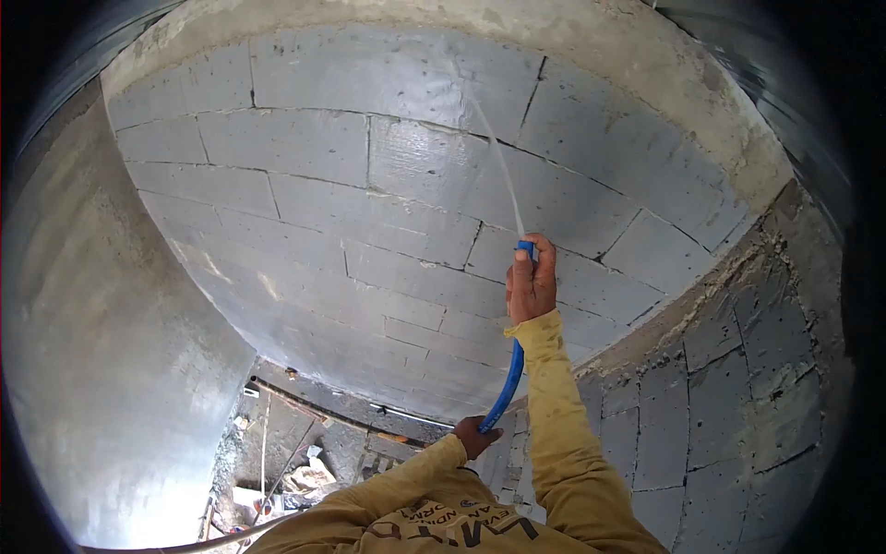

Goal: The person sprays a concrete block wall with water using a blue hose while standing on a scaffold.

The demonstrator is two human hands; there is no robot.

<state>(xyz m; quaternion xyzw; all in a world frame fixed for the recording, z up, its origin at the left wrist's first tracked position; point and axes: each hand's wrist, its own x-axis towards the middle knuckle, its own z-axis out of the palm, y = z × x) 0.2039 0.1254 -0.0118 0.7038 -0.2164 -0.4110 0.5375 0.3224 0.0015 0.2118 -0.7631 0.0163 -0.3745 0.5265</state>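
My right hand grips a blue hose near its open end, with the thumb at the mouth. A thin jet of water shoots up from it onto the grey block wall, where a wet patch shines near the top. Lower down, my left hand is closed around the same hose in front of my body. Both arms are in yellow sleeves, and the hose bends between the two hands.
A smooth plastered wall stands at the left, and another block wall at the right. Far below on the floor lie a long dark pipe and scattered debris. A concrete beam runs along the wall's top.
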